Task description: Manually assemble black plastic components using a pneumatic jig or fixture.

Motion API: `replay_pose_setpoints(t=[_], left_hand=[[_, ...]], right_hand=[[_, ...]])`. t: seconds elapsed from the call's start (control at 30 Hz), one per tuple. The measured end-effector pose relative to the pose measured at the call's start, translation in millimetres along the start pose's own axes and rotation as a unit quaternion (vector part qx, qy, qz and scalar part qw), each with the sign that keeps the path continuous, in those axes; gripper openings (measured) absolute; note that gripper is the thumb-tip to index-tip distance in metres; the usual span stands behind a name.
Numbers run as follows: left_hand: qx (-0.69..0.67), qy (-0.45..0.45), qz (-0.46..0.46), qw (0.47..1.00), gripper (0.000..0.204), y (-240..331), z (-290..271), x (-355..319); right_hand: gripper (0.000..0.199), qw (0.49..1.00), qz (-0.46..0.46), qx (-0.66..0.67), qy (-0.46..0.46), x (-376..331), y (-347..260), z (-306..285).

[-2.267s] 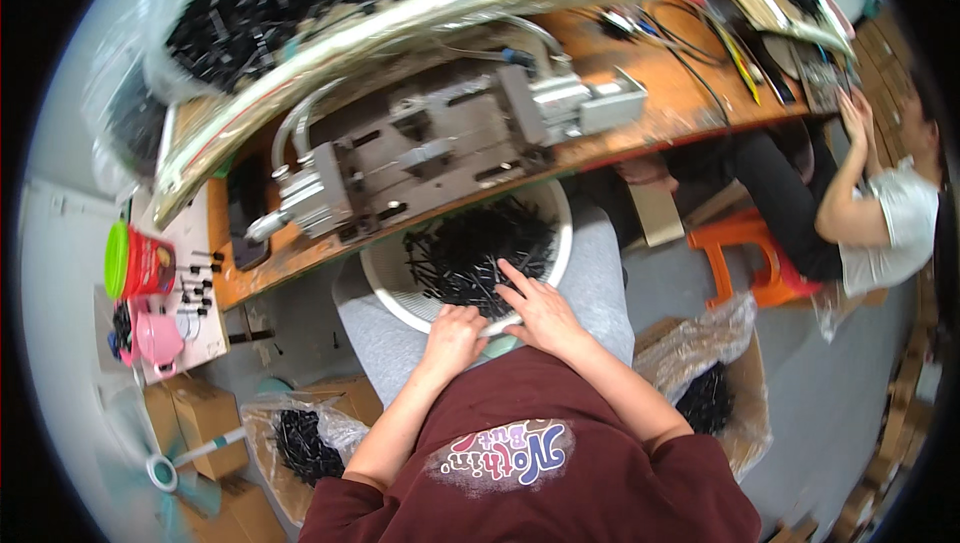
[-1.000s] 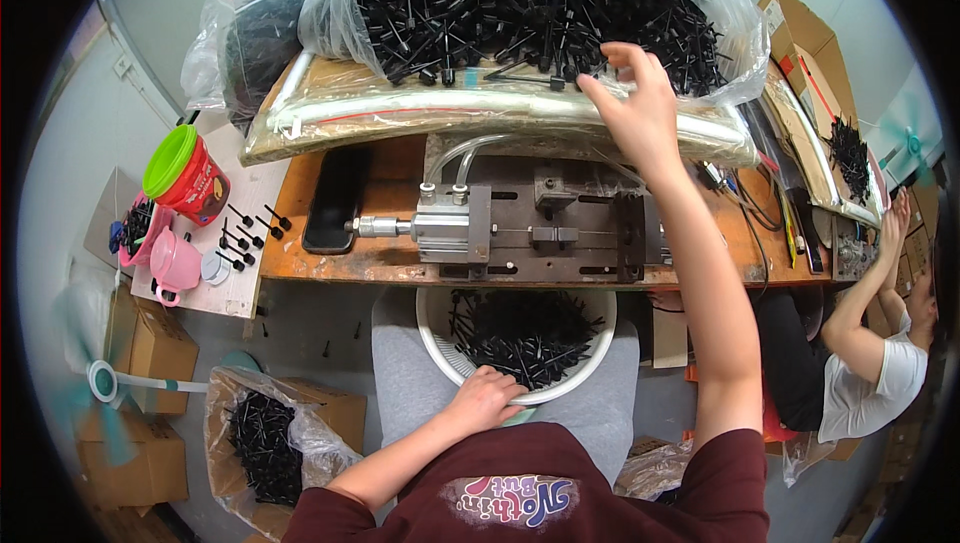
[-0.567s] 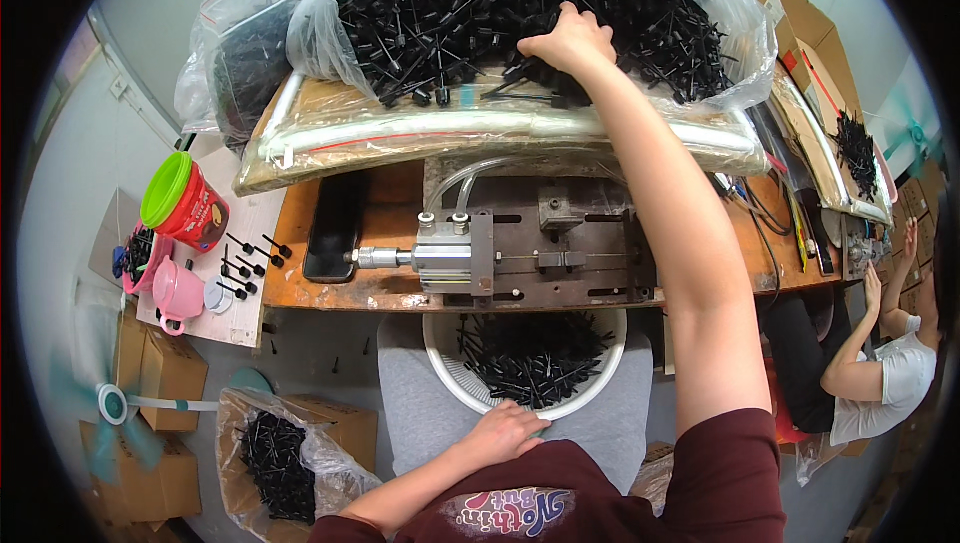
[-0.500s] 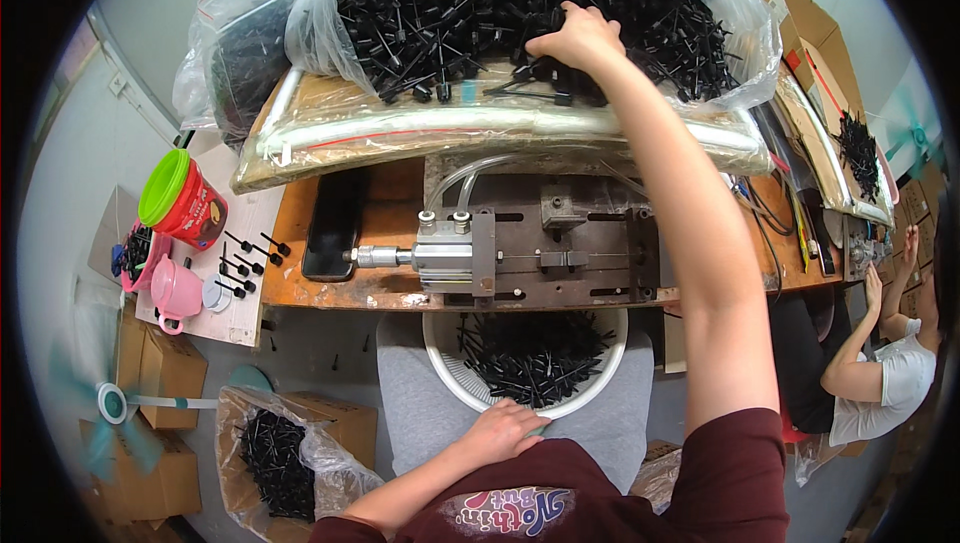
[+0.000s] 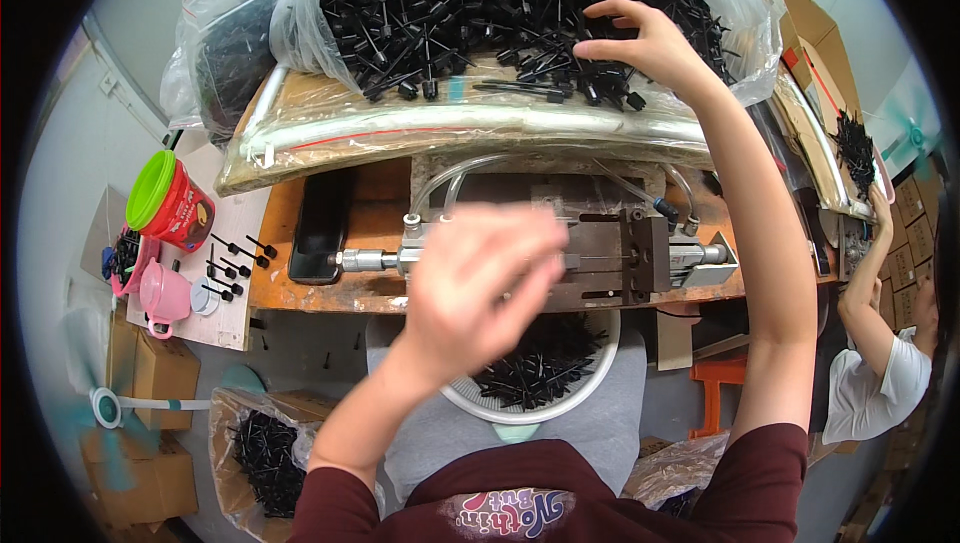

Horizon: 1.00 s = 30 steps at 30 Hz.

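My right hand (image 5: 655,48) is over the near right part of a large heap of black plastic parts with thin stems (image 5: 450,13). Its thumb and fingers are apart, and I see nothing between them. Smeared by motion, my left hand (image 5: 485,288) passes above the metal clamping fixture (image 5: 590,288) on the bench and covers its middle. Whether it holds anything cannot be seen. A white basket (image 5: 560,413) with more black stemmed parts sits in my lap, partly under the left hand.
A dark phone (image 5: 318,238) lies left of the fixture. Beyond it are loose black parts (image 5: 230,268), a red bucket with green rim (image 5: 180,208) and a pink cup (image 5: 165,293). A lined carton of parts (image 5: 265,463) stands lower left. A co-worker (image 5: 880,383) is at right.
My left hand has risen from the basket rim to above the fixture. My right hand has drawn back rightward from the heap, its fingers spread. The co-worker's arms have moved.
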<state>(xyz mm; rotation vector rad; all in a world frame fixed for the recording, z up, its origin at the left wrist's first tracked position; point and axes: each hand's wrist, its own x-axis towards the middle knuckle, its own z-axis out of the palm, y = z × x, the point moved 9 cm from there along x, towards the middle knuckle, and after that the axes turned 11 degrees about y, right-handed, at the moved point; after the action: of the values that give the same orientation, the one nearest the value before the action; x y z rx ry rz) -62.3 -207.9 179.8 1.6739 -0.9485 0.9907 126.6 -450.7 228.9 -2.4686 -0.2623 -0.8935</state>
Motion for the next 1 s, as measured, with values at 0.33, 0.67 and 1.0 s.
replay_pose_setpoints(t=[0.33,0.67,1.0], left_hand=[[0.179,-0.114,-0.123,0.969,0.04,-122.0,79.6,68.7],[0.176,-0.103,-0.114,0.972,0.034,-114.4,62.8,74.6],[0.042,-0.057,-0.045,0.996,0.019,-40.2,20.6,54.7]], right_hand=[[0.037,0.976,-0.121,-0.177,0.036,-42.0,-71.8,7.1],[0.019,0.96,-0.101,-0.249,-0.084,-23.5,-55.9,16.7],[0.019,0.947,-0.117,-0.281,-0.099,-20.1,-54.1,29.7]])
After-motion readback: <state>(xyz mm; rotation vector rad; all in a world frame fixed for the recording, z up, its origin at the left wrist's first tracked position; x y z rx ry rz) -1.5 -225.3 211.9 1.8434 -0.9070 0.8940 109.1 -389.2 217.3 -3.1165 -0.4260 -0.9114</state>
